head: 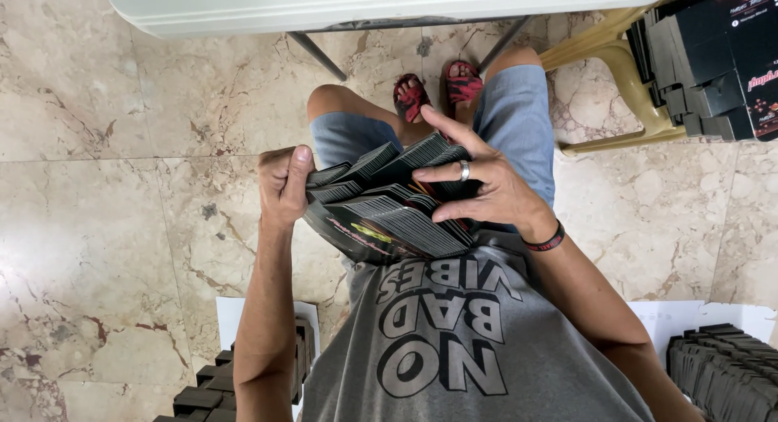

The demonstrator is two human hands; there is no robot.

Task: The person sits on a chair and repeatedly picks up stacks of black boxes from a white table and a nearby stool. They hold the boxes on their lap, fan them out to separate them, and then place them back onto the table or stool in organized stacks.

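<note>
The thick stack of flat black cartons (pixel 389 203) lies between both hands over the lap, its long axis running from left thumb to right palm. The left hand (pixel 282 185) pinches one end, fingers curled tight; the right hand (pixel 478 187) spreads its fingers (pixel 442 172) wide across the fanned, glossy card edges.

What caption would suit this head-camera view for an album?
Seated person's left hand and right hand grip a fanned stack of black cards over the lap.
</note>
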